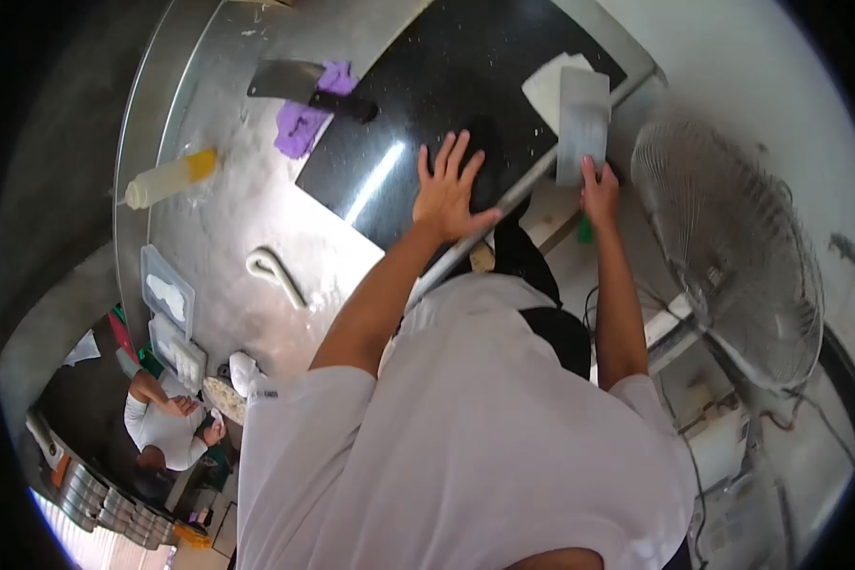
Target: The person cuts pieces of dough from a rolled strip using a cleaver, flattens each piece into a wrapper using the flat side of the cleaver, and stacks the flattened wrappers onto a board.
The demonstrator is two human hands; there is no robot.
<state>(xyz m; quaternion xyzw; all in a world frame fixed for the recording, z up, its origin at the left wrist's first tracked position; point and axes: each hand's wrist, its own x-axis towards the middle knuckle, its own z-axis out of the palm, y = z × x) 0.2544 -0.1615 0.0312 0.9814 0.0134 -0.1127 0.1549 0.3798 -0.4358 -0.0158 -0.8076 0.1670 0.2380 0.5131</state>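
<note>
here, flat blade (583, 119) pointing forward lengthwise, right fingers (589, 172) gripping it, left fingers (456, 156) splayed

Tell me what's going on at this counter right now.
A person in a white shirt has the left hand spread over a black board, while the right hand holds a flat rectangular tool next to a white sheet. A cleaver lies across a purple cloth, its handle over the board. On the metal counter are a squeeze bottle and a looped pale strip.
</note>
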